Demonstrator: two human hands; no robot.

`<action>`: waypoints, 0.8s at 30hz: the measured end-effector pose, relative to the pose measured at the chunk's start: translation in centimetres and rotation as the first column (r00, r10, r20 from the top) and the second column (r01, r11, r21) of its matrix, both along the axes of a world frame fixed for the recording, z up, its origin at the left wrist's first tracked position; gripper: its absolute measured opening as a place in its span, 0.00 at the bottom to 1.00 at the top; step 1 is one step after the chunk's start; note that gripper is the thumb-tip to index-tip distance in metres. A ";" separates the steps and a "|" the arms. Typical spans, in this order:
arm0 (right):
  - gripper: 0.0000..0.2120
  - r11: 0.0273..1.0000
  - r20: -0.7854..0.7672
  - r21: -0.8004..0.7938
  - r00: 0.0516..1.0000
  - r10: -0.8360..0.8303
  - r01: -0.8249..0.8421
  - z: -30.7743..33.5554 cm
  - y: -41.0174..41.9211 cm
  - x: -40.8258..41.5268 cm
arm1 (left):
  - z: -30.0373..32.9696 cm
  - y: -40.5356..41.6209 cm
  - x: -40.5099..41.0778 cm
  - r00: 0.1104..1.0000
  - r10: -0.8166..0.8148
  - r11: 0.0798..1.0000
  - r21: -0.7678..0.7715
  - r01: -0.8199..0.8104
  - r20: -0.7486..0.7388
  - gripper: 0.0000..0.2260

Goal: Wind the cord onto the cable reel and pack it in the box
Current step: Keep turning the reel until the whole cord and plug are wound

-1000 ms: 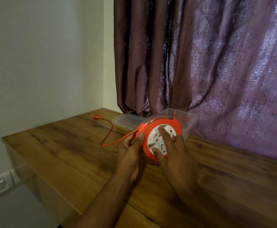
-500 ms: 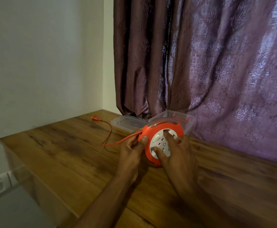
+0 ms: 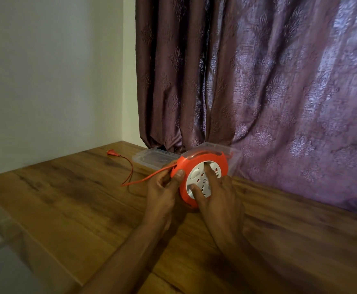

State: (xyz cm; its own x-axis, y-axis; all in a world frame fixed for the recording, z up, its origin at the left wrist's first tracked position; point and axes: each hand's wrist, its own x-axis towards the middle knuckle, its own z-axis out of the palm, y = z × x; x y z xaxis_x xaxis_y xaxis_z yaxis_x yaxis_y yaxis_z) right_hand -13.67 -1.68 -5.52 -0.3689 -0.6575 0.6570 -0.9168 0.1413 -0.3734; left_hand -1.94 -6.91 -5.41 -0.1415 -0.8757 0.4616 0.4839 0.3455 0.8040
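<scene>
Winding on, left hand [image 3: 162, 188] still grips the reel [image 3: 203, 177]'s rim, right fingers [image 3: 210, 176] pressing its face, less cord [image 3: 145, 179] out now, clear box [image 3: 232, 160] just behind.

dim warm light, sheen on curtain [image 3: 300, 92], soft focus, wide-angle bending at edges

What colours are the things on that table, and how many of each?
Orange: 2, the cable reel and its cord with the plug.
Clear plastic: 2, the box and the lid.
Total: 4.
</scene>
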 end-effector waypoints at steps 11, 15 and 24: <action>0.31 0.982 0.219 -0.188 0.975 0.048 -0.006 4.1 -0.9 -0.8 | 3.8 -1.5 -2.9 0.993 0.016 1.000 -0.007 -0.017 -0.116 0.07; 0.27 0.972 0.406 -0.235 0.910 0.085 0.014 5.8 -1.5 -1.2 | 4.4 -2.4 -4.5 0.991 0.035 0.999 0.004 -0.034 -0.131 0.11; 0.23 0.939 0.900 -0.329 0.268 0.343 -0.097 5.8 -2.2 -1.0 | 2.2 -4.0 -5.2 0.987 -0.004 0.997 0.077 0.016 -0.158 0.15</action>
State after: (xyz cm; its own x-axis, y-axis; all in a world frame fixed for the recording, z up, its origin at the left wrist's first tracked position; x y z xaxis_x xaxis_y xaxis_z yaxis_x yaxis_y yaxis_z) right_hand -14.71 -3.93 0.30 -0.6647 -0.7437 0.0715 0.0989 -0.1824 -0.9782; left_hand -7.13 -10.86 -3.23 -0.0813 -0.9086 0.4096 0.6101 0.2796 0.7414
